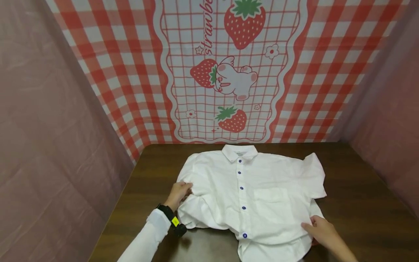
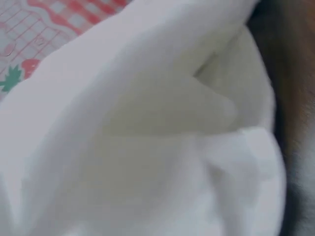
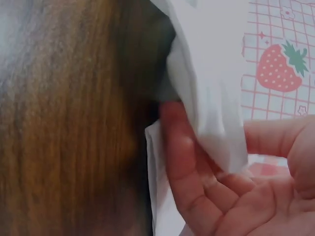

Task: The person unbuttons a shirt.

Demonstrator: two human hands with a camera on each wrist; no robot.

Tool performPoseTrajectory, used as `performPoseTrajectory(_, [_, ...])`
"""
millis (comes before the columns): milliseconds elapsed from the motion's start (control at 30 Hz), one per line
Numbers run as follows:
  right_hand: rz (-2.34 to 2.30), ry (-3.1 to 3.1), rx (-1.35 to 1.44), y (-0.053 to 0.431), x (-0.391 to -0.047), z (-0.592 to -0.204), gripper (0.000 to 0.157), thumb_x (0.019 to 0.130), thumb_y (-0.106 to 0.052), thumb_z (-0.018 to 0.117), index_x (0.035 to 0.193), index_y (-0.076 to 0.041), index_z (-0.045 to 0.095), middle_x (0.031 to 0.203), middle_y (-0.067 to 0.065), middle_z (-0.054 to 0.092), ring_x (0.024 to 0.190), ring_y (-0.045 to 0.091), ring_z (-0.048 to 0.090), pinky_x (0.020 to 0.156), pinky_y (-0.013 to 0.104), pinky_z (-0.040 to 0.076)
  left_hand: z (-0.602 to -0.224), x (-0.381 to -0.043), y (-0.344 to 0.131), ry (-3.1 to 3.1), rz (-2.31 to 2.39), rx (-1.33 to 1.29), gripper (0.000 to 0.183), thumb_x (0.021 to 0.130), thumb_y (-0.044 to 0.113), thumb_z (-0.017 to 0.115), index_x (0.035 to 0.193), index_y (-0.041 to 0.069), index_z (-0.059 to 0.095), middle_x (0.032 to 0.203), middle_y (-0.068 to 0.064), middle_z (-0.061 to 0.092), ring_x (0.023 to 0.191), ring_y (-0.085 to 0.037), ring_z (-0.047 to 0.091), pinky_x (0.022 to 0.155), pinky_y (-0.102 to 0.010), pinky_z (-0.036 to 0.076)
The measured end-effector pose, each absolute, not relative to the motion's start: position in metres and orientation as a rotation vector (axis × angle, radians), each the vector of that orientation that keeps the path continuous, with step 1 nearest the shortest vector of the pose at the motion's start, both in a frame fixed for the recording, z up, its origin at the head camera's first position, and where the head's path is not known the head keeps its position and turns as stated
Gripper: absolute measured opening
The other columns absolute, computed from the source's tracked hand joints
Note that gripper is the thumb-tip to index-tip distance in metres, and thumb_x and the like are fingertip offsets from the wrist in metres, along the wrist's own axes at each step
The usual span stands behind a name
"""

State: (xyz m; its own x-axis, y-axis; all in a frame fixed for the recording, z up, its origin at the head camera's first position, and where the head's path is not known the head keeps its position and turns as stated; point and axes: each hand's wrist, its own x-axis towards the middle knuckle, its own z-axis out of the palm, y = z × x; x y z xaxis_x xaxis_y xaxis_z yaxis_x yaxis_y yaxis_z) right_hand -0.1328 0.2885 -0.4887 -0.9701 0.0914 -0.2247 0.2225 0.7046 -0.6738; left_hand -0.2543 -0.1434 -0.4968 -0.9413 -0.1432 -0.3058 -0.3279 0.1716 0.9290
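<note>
A white short-sleeved shirt (image 1: 271, 214) with dark blue buttons lies front up, its collar (image 1: 240, 153) toward the back of the table. My left hand (image 1: 178, 193) pinches the cloth at the left side, near the sleeve. At the lower right side, my right hand (image 1: 322, 231) grips the shirt's edge. The right wrist view has the right hand's fingers (image 3: 184, 162) under the white cloth (image 3: 216, 88) and the thumb on the other side. Folds of white cloth (image 2: 147, 147) fill most of the left wrist view and hide the left fingers.
The shirt lies on a dark wooden table (image 1: 154, 171), with a bright reflection near the front. Behind it hangs a red-and-white checked cloth (image 1: 131, 72) printed with strawberries. Pinkish curtains (image 1: 55, 127) stand along both sides. A black wrist strap (image 1: 168, 214) sits on the left wrist.
</note>
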Motion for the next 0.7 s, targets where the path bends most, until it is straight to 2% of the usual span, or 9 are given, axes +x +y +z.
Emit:
performPoseTrajectory(100, [-1.089,2.788,0.253,0.292,-0.135,-0.489,0.03,0.087,-0.012,0.056,0.096,0.015,0.05,0.069,0.007,0.055,0.054,0.015,0.055,0.049,0.027,0.048,-0.491,-0.257,-0.15,2.229,1.98,-0.506,0.015,0.09,0.012,0.05,0.085,-0.002,0.054,0.063,-0.001,0.052,0.054,-0.009,0.051,0.052,-0.022,0.046])
performPoseTrajectory(200, [-1.076,2.822,0.264,0.297,-0.137,-0.487,0.037,0.088,-0.013,0.053,0.105,0.019,0.045,0.081,0.022,0.058,0.057,0.016,0.054,0.05,0.026,0.046,-0.485,-0.26,-0.16,2.21,1.997,-0.488,0.029,0.095,0.014,0.045,0.107,-0.012,0.051,0.07,-0.004,0.052,0.056,-0.011,0.053,0.054,-0.024,0.05])
performPoseTrajectory(267, [-1.091,2.815,0.289,0.299,-0.138,-0.485,0.04,0.089,-0.015,0.051,0.107,0.02,0.043,0.089,0.029,0.057,0.056,0.016,0.053,0.05,0.027,0.046,-0.484,-0.261,-0.165,2.161,2.02,-0.474,0.035,0.098,0.016,0.043,0.118,-0.013,0.046,0.072,-0.004,0.052,0.057,-0.011,0.052,0.053,-0.024,0.049])
performPoseTrajectory(333, [-1.131,2.787,0.319,0.301,-0.14,-0.483,0.043,0.091,-0.018,0.05,0.109,0.019,0.041,0.093,0.032,0.058,0.053,0.016,0.052,0.048,0.028,0.046,-0.485,-0.262,-0.168,2.076,2.079,-0.493,0.033,0.098,0.016,0.043,0.115,-0.012,0.046,0.068,-0.001,0.05,0.054,-0.009,0.05,0.051,-0.021,0.046])
performPoseTrajectory(367, [-1.158,2.764,0.337,0.301,-0.141,-0.483,0.044,0.092,-0.02,0.05,0.111,0.019,0.04,0.093,0.032,0.058,0.052,0.016,0.052,0.048,0.028,0.046,-0.486,-0.262,-0.169,2.026,2.115,-0.508,0.031,0.098,0.017,0.044,0.113,-0.011,0.046,0.066,0.0,0.048,0.054,-0.008,0.049,0.051,-0.02,0.046])
performPoseTrajectory(533, [-1.258,2.584,0.403,0.304,-0.136,-0.481,0.06,0.095,-0.036,0.048,0.116,0.018,0.036,0.064,0.012,0.058,0.047,0.014,0.053,0.047,0.029,0.048,-0.495,-0.256,-0.171,1.86,2.164,-0.514,0.035,0.099,0.028,0.041,0.107,-0.006,0.048,0.068,0.0,0.05,0.059,-0.008,0.051,0.057,-0.02,0.046])
performPoseTrajectory(600, [-1.259,2.491,0.374,0.307,-0.129,-0.48,0.059,0.095,-0.043,0.044,0.106,0.015,0.045,0.058,0.002,0.054,0.046,0.012,0.053,0.047,0.028,0.049,-0.497,-0.25,-0.173,1.873,2.095,-0.437,0.038,0.098,0.033,0.043,0.106,-0.004,0.05,0.072,0.0,0.053,0.064,-0.009,0.053,0.061,-0.021,0.047])
performPoseTrajectory(700, [-1.266,2.34,0.224,0.315,-0.117,-0.481,0.051,0.096,-0.044,0.043,0.087,0.004,0.055,0.061,0.0,0.057,0.048,0.009,0.053,0.048,0.027,0.049,-0.497,-0.239,-0.176,1.914,1.955,-0.255,0.032,0.095,0.034,0.051,0.091,0.002,0.056,0.071,0.004,0.053,0.067,-0.007,0.052,0.064,-0.02,0.046])
